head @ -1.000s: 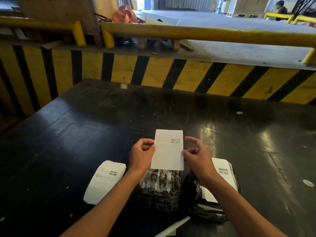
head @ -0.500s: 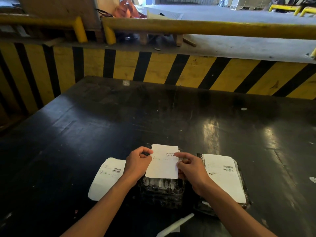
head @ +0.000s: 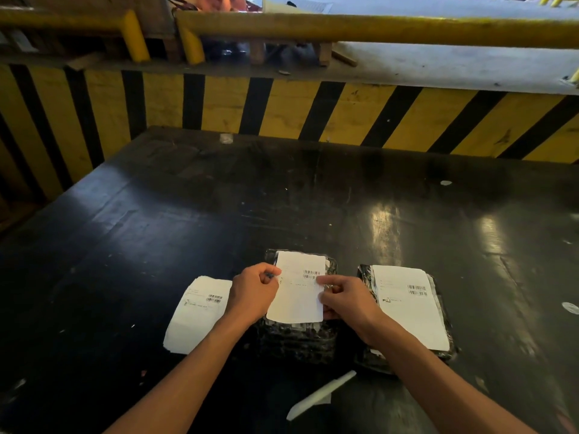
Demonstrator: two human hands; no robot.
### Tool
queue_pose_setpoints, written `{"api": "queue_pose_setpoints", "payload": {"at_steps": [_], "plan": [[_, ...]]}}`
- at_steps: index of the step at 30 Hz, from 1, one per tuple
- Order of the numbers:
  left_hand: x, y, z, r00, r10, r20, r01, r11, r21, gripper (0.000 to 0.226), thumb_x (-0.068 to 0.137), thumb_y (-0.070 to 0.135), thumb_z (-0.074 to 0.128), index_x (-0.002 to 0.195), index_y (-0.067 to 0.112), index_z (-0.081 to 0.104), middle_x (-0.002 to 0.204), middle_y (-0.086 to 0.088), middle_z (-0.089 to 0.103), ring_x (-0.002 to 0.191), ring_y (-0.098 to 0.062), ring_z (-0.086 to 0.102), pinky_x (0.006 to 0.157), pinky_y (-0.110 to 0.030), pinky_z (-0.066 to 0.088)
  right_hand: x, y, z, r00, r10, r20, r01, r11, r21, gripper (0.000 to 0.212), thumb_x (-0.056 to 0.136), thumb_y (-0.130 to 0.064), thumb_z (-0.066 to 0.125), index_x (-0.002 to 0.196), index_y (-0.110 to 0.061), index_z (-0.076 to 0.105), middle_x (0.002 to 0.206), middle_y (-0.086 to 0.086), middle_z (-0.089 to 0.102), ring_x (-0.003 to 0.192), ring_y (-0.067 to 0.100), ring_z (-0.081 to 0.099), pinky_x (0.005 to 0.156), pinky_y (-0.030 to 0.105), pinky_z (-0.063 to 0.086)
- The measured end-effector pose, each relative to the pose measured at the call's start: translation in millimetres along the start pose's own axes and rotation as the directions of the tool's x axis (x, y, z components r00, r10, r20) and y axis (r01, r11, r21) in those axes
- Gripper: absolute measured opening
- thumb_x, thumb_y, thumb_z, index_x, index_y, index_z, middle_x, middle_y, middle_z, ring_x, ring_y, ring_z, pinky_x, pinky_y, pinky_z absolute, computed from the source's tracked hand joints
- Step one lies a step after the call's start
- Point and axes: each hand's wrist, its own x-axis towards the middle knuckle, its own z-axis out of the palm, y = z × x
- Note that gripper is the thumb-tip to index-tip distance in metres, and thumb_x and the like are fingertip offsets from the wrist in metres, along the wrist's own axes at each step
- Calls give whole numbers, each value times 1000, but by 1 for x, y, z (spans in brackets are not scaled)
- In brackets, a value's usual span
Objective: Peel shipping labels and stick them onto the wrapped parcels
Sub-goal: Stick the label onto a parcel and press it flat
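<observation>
Both hands [head: 253,292] [head: 347,300] pinch white paper shipping label [head: 297,296] edges, fingers keeping it taut to align over black film-wrapped parcel [head: 297,339].

We see two bare forearms entering from the lower edge of the head view. No sleeve covers either forearm up to the frame edge. The left hand [head: 253,292] carries no glove, ring or wristband that we can make out. The right hand [head: 346,300] is likewise ungloved, with a bare wrist. We identify short fingernails on the right hand; finer detail is too small to resolve.
</observation>
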Motion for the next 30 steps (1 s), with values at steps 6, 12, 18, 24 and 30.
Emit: {"api": "queue_pose_setpoints", "payload": {"at_steps": [6, 12, 18, 24, 30], "plan": [[-2, -2, -3, 999, 27, 21, -29, 997, 77, 20, 93, 18, 63, 111, 23, 71, 72, 7, 60, 70, -9, 58, 57, -16, 41, -1, -3, -4, 992, -64, 106, 85, 975, -206, 47, 91, -3, 62, 138, -7, 53, 71, -2, 55, 61, 11, 66, 68, 27, 61], [-8, -5, -6, 994, 77, 80, -88, 984, 155, 32, 91, 19, 67, 122, 24, 64, 85, 6, 62, 76, -10, 59, 63, -12, 42, -8, 1, -6, 972, -115, 205, 222, 736, -640, 58, 90, -34, 69, 142, -40, 45, 124, 5, 51, 112, 26, 58, 98, 33, 45], [-10, -13, -17, 960, 120, 254, -206, 916, 345, 54, 90, 35, 66, 139, 33, 44, 124, 2, 41, 113, -15, 46, 98, -31, 46, -7, 1, -29, 946, -48, 319, 256, 714, -651, 52, 89, -45, 67, 137, -48, 47, 103, -11, 39, 95, 14, 51, 85, 27, 40], [5, -9, -7, 905, 289, 311, -405, 807, 429, 59, 99, 40, 45, 153, 34, 21, 164, 10, -3, 152, -20, -4, 120, -49, 11, 32, 0, -25, 962, -229, 149, 262, 625, -736, 52, 102, -43, 40, 153, -33, 29, 161, 0, 22, 144, 31, 24, 118, 48, 26], [23, -11, 19, 897, 261, 356, -418, 763, 493, 57, 104, 44, 21, 156, 31, 2, 165, 10, -10, 151, -19, -15, 123, -50, 9, 71, 22, -17, 937, -238, 254, 336, 420, -843, 69, 96, -60, 2, 157, -28, 7, 166, -5, 2, 153, 26, -3, 121, 54, 13]]}}
